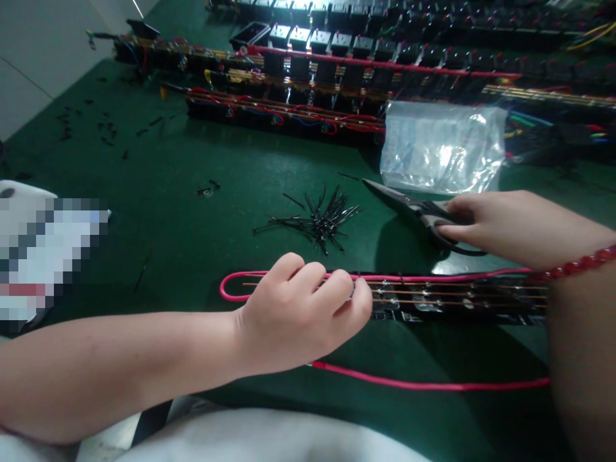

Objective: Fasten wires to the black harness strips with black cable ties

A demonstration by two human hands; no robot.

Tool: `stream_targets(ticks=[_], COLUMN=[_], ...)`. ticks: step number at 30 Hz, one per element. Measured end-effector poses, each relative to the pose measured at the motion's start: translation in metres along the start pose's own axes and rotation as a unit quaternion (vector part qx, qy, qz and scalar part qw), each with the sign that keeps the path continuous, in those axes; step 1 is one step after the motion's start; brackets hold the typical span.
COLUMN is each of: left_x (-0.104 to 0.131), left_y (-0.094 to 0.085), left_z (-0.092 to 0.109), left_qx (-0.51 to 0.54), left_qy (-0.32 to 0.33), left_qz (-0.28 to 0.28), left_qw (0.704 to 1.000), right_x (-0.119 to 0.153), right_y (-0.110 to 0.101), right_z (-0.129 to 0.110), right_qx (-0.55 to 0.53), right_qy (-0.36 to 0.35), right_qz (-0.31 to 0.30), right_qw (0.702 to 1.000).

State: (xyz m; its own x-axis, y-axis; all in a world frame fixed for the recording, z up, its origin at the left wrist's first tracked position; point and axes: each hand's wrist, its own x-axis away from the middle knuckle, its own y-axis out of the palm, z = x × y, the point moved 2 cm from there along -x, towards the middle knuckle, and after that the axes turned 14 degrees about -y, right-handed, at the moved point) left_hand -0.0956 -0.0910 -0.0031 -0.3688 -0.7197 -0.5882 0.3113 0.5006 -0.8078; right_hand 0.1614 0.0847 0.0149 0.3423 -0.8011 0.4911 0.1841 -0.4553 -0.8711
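My left hand (303, 308) is closed over the near end of a long black strip with copper wires (423, 296), which lies on the green table. A red cable (233, 298) loops out past the strip's left end and runs along its far edge. My fingertips and what lies right under them are hidden. In my right hand (500, 221) are scissors (409, 204), gripped by the black handles. Their blades point left and away, and look closed or nearly so. Between the hands and beyond lies a pile of thin black cable ties (325, 221).
Behind the scissors lies a clear plastic bag (443, 151). Several wired black strips (289, 115) fill the table's far side. A phone-like white object (29, 256), partly blurred, sits at left. Small black scraps (108, 128) are scattered at far left. More red cable (433, 386) runs along the near side.
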Motion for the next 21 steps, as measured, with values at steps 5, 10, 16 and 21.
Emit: stream_targets(ticks=[5, 10, 16, 21], left_x=[0.004, 0.004, 0.005, 0.001], left_y=[-0.004, -0.003, -0.001, -0.002], left_z=[0.006, 0.008, 0.009, 0.003], left_qx=[0.146, 0.131, 0.089, 0.05], left_qy=[0.185, 0.191, 0.174, 0.072], left_qz=[-0.057, -0.131, -0.112, -0.006], left_qw=[0.97, 0.964, 0.974, 0.996], right_x=[-0.003, 0.009, 0.041, 0.053], right_y=[0.0, -0.002, 0.012, 0.022], right_z=[-0.002, -0.012, -0.039, -0.049], right_qx=[0.01, 0.056, -0.022, -0.015], right_qy=[-0.009, -0.073, -0.331, -0.381], right_qz=[0.015, 0.051, 0.066, 0.024], right_qw=[1.0, 0.994, 0.941, 0.924])
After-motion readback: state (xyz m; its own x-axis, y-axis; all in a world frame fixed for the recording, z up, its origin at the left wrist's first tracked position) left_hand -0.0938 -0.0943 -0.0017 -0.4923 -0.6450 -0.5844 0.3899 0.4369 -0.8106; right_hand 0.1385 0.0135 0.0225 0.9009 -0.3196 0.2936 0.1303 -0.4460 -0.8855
